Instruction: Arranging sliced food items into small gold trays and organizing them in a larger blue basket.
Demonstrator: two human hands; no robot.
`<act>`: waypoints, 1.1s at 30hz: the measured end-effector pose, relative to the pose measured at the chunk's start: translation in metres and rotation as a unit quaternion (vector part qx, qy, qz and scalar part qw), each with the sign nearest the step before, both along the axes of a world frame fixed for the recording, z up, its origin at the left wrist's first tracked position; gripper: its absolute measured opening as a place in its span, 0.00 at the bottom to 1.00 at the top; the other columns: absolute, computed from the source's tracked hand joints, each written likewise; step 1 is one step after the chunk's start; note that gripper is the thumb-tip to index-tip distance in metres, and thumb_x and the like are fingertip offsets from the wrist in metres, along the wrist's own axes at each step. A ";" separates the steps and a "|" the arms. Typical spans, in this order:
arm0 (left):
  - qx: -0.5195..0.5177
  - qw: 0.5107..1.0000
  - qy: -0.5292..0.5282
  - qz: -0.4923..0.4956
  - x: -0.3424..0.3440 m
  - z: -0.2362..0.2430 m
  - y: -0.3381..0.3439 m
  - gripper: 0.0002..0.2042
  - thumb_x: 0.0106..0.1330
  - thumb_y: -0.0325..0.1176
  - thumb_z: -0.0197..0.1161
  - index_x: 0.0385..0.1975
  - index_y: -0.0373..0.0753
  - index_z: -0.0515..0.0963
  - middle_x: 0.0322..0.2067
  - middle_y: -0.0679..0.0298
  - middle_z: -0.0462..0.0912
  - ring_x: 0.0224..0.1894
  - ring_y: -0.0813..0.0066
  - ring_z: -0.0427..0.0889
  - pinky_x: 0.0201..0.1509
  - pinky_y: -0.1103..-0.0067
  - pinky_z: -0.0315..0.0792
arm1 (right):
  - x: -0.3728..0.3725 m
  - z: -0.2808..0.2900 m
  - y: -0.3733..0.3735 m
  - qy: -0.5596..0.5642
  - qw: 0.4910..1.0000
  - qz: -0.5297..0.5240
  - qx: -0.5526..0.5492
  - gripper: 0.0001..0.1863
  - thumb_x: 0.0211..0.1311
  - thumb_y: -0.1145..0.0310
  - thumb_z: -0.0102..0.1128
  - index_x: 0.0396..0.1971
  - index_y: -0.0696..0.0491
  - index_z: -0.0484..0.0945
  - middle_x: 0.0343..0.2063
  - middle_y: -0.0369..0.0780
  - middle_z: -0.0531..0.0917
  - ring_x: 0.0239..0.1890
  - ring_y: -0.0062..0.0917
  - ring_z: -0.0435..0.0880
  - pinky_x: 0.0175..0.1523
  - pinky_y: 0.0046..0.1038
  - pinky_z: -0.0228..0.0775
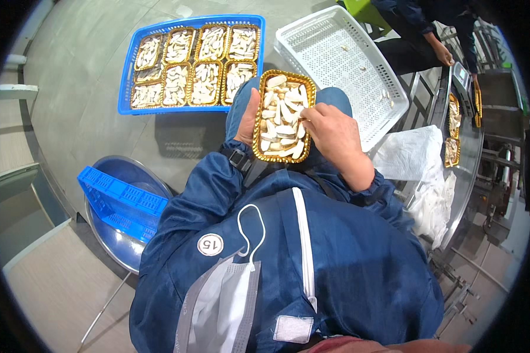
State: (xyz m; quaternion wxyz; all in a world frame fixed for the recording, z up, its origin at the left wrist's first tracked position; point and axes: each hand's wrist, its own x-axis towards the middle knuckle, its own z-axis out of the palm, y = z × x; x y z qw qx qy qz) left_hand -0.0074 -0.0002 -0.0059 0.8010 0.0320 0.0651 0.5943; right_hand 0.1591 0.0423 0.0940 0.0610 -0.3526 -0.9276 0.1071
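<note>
A gold tray (284, 154) with a fluted rim rests over my lap, filled with pale, elongated pieces that look like mushrooms (285, 117). My left hand (250, 119) grips the tray along its left side, thumb up, with the other fingers hidden behind it. At the tray's right rim, the thumb and fingertips of my right hand (334, 134) are pinched together on a mushroom piece, which they partly cover. Ahead to the left, a blue crate (123, 88) holds several similar gold trays (207, 83) of the same pale pieces.
A white perforated crate (335, 50) with a few scraps lies ahead right. Left of me, a blue basket (121, 203) sits in a round metal basin (100, 235). Plastic bags (415, 159) lie beside a metal bench at right, where another person's hand (440, 52) is near a scale (462, 82).
</note>
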 end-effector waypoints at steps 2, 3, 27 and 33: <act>0.000 1.000 -0.007 -0.001 -0.001 -0.005 -0.001 0.42 0.61 0.68 0.42 0.64 0.37 0.57 0.58 0.50 0.68 0.55 0.56 0.74 0.57 0.61 0.72 | -0.002 0.000 -0.002 0.028 0.999 -0.026 0.004 0.05 0.56 0.67 0.56 0.31 0.50 0.76 0.26 0.38 0.77 0.32 0.33 0.78 0.35 0.35 0.72; 0.000 1.000 -0.014 -0.004 -0.002 -0.007 -0.001 0.42 0.61 0.68 0.42 0.64 0.37 0.57 0.58 0.50 0.68 0.56 0.56 0.74 0.57 0.61 0.72 | -0.001 0.003 -0.004 0.021 0.999 -0.028 -0.036 0.06 0.57 0.65 0.56 0.32 0.50 0.76 0.26 0.38 0.77 0.32 0.33 0.79 0.36 0.35 0.71; -0.035 0.998 -0.036 -0.041 0.000 0.006 -0.005 0.38 0.63 0.66 0.40 0.62 0.38 0.58 0.55 0.53 0.71 0.53 0.61 0.76 0.55 0.64 0.74 | -0.023 -0.011 -0.002 0.134 0.991 -0.011 -0.023 0.09 0.58 0.64 0.57 0.38 0.47 0.80 0.30 0.35 0.78 0.33 0.30 0.79 0.36 0.32 0.72; -0.025 0.998 -0.053 -0.036 -0.001 0.004 -0.007 0.37 0.64 0.66 0.39 0.62 0.40 0.59 0.55 0.55 0.71 0.54 0.62 0.75 0.55 0.64 0.74 | -0.029 -0.019 -0.005 0.128 0.992 -0.003 -0.008 0.09 0.57 0.65 0.59 0.38 0.47 0.80 0.31 0.35 0.79 0.33 0.30 0.79 0.36 0.31 0.73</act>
